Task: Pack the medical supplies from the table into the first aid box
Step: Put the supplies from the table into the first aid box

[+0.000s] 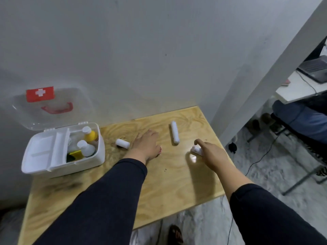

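Note:
The white first aid box (pixel 44 166) stands open at the table's left, its clear lid with a red cross leaning on the wall. Inside are a yellow bottle (pixel 90 134), a white bottle (pixel 86 148) and a yellow-green packet. My left hand (pixel 146 145) lies palm down over a small red-and-white item (pixel 160 150) that is mostly hidden. A short white roll (pixel 122 143) lies just left of that hand. A long white tube (pixel 174 132) lies between my hands. My right hand (pixel 211 152) closes its fingers on a small white item (pixel 196 150) on the table.
The wooden table (pixel 177 183) meets the wall at the back. Its right edge runs close to my right hand. A seated person's legs (pixel 300 119), a white desk with a laptop (pixel 315 68) and floor cables are to the right. A sandalled foot (pixel 175 235) shows below.

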`<move>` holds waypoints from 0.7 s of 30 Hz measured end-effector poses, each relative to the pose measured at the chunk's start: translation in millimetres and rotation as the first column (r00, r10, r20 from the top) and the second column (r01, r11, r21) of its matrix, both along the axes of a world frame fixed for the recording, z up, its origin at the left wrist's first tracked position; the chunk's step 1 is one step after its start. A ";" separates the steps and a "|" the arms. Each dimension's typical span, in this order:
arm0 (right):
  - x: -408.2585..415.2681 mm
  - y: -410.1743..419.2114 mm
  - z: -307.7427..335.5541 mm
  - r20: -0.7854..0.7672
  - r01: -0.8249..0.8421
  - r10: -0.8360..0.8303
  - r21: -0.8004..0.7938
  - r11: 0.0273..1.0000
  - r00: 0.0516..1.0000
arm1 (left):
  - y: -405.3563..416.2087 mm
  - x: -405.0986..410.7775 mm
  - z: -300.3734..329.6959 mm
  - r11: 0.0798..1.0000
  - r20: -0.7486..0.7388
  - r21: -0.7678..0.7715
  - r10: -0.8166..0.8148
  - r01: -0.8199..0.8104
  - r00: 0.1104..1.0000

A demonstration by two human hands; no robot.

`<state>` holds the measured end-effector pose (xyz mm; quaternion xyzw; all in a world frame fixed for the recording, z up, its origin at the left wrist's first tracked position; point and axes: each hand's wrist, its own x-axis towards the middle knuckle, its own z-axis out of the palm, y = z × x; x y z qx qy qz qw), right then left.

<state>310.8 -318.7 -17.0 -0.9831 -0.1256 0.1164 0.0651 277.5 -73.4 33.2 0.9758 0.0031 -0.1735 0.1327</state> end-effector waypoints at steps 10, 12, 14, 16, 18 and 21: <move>60.4 58.7 -3.7 -0.098 0.129 -0.108 0.244 0.961 0.989 | 4.2 10.5 -18.9 0.990 0.013 -0.019 0.141 -0.141 0.990; 68.5 74.5 -5.1 -0.115 0.168 -0.142 0.269 0.948 0.983 | 7.4 9.2 -20.8 0.987 0.023 -0.016 0.160 -0.159 0.987; 72.5 87.3 -5.1 -0.112 0.189 -0.167 0.239 0.952 0.980 | 9.4 7.7 -21.0 0.986 0.027 -0.010 0.165 -0.165 0.986; 73.2 96.5 -6.0 -0.096 0.194 -0.178 0.195 0.961 0.979 | 10.9 6.9 -20.2 0.986 0.033 -0.007 0.165 -0.165 0.986; 73.9 101.6 -9.6 -0.090 0.217 -0.204 0.173 0.961 0.975 | 12.7 5.9 -18.6 0.985 0.044 -0.012 0.171 -0.171 0.984; 71.6 100.5 -12.5 -0.101 0.258 -0.241 0.228 0.939 0.965 | 16.3 2.6 -15.9 0.983 0.045 -0.024 0.182 -0.181 0.982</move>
